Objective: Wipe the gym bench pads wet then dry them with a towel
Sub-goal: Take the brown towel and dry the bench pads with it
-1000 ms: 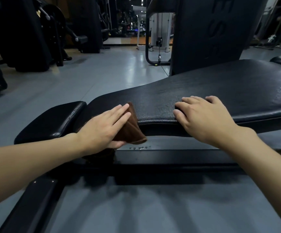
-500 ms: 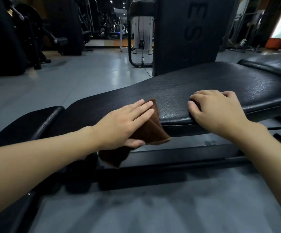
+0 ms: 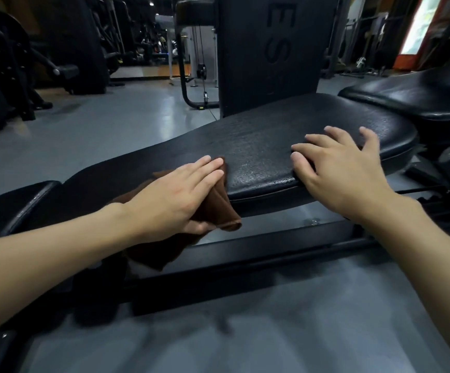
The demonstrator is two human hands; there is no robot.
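Note:
A long black bench pad runs from lower left to upper right. On its near edge my left hand presses a folded brown towel. The fingers lie straight on top and the thumb tucks under the fold, pinching it. Part of the towel hangs below the pad by my wrist. Further right, my right hand rests flat on the pad with fingers spread and the thumb at the near edge. A small black pad adjoins at the left.
The bench's black steel frame bar runs below the pad. A second black pad sits at the right. A tall black machine panel stands just behind the bench. Grey floor and other gym machines lie beyond.
My left hand has slid the towel to the right along the pad's near edge. My right hand has also moved right along the pad, and its fingers have spread.

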